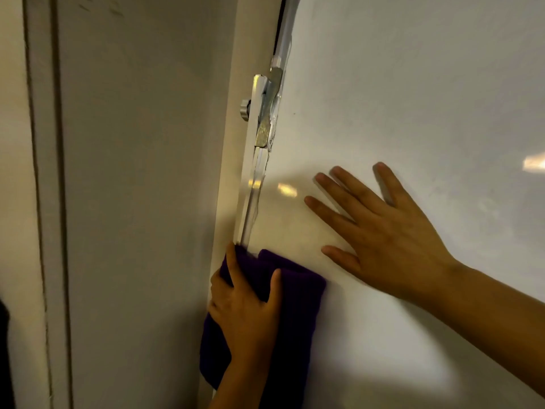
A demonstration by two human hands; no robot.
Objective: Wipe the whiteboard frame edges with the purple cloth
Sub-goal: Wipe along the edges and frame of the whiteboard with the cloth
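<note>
While left hand [244,308] fingers clasp purple cloth [295,305] over frame edge [253,199], right hand [383,231] spread flat on whiteboard [413,98]

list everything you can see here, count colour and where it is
whiteboard: one, white and glossy, fills the right side
whiteboard frame: one, silver metal, runs along the board's left edge
bracket: one, silver metal, on the frame in the upper half
knob: one, silver, sticks out on the bracket's left side
purple cloth: one, dark purple, wrapped over the frame edge at the bottom
wall: one, cream, left of the board
trim: one, cream, vertical strip at far left
left hand: one, grips the cloth against the frame
right hand: one, fingers spread flat on the whiteboard, right of the cloth
</note>
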